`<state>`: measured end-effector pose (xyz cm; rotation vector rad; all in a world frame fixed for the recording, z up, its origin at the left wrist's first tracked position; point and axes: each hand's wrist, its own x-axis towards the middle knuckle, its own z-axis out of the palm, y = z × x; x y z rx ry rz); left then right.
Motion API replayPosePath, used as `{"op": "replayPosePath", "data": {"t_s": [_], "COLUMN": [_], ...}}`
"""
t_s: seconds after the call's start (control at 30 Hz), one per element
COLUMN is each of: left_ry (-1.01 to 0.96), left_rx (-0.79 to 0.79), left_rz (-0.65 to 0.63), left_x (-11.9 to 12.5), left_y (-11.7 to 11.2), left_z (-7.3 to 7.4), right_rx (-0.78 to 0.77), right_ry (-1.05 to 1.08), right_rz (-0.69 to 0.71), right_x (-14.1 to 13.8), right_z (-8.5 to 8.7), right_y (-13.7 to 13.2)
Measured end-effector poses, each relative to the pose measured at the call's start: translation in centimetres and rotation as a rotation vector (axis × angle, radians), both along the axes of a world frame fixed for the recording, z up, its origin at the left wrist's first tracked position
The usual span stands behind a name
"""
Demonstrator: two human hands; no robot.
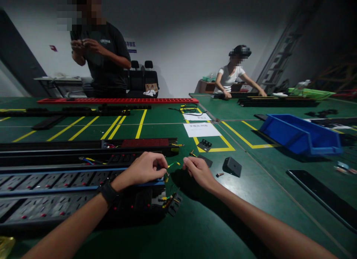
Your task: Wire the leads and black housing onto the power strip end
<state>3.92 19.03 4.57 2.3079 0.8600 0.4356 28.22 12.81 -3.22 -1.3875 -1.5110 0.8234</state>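
Note:
My left hand (145, 168), a black band on its wrist, rests over the right end of a long black socket strip with blue edges (75, 179). Its thumb and forefinger pinch a short green-and-yellow wire (174, 164) that sticks out past the fingertips. A little to the right, my right hand (197, 170) has its thumb and fingers closed together; whatever may be between them is hidden. Nearer to me lies another socket strip (126, 207), with a black end piece (175, 204) hanging by wires. A black end cap (232, 167) and a small screw-like part (220, 174) lie beside my right hand.
A blue bin (301, 136) and a dark phone-like slab (323, 195) are on the right. Paper labels (201, 130) and a small black bracket (205, 144) lie ahead. A long red rail (117, 101) crosses the far side. Two people (104, 61) work across the table.

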Motion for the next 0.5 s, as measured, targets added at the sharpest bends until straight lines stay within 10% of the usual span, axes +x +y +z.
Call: {"op": "replayPosePath", "data": {"t_s": [0.5], "left_ry": [0.078], "left_rx": [0.065], "left_rz": [-0.011], "left_x": [-0.05], "left_y": [-0.09], "left_z": [-0.14], "right_rx": [0.014], "right_ry": [0.006], "right_rz": [-0.003], "right_x": [-0.22], "right_z": [0.24], "right_y": [-0.07]}}
